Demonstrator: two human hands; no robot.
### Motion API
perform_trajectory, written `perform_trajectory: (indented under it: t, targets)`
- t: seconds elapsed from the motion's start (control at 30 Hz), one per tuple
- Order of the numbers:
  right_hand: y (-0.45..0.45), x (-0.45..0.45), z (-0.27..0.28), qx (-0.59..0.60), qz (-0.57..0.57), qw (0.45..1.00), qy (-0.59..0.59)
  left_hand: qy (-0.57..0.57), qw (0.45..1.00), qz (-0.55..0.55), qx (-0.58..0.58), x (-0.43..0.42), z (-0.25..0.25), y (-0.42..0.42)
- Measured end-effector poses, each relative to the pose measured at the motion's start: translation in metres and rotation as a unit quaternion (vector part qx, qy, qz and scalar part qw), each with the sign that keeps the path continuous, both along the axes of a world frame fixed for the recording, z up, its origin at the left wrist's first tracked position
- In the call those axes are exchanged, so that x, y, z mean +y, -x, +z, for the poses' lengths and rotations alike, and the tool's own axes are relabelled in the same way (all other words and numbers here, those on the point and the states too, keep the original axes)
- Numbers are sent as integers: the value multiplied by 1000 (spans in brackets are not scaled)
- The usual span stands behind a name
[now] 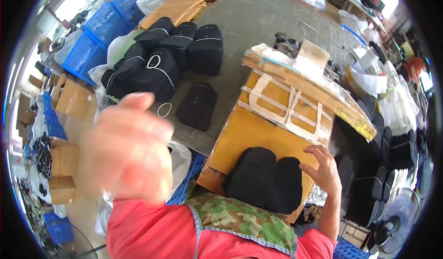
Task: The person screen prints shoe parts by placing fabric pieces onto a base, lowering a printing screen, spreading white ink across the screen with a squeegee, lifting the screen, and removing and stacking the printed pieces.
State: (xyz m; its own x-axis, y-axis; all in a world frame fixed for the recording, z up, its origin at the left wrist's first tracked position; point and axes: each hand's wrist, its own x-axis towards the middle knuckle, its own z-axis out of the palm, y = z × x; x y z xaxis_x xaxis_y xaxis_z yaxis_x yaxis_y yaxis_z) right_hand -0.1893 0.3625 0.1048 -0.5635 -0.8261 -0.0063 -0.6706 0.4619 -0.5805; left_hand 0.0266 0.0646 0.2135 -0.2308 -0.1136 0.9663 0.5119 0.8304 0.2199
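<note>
Two black rounded fabric pieces (251,173) lie side by side on the yellow board (221,150) right in front of me. My right hand (325,169) is just beside the right-hand piece, its fingers bent and apart, holding nothing that I can see. Raised close to the camera, my left hand (131,148) is smeared by motion, so its fingers cannot be made out. Beyond it, a flat black piece (197,107) rests on the dark table (240,19), near a loose white elastic band (164,110). A white frame-shaped template (272,113) lies across the board's far part.
Banded stacks of black pieces (205,51) stand at the table's left. A worn wooden beam (318,90) crosses behind the board. Blue crates (90,47) and cardboard boxes (74,97) line the left side. A fan (399,222) stands at the lower right.
</note>
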Motion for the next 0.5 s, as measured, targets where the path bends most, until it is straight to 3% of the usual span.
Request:
perform_trajectory:
  t: [0.2, 0.5]
  targets:
    - [-22, 23, -23, -5, -26, 999, -25, 5, 967, -113, 228, 32, 38, 21]
    - [-32, 8, -34, 12, 6, 1000, 9, -28, 958, -153, 240, 41, 49, 38]
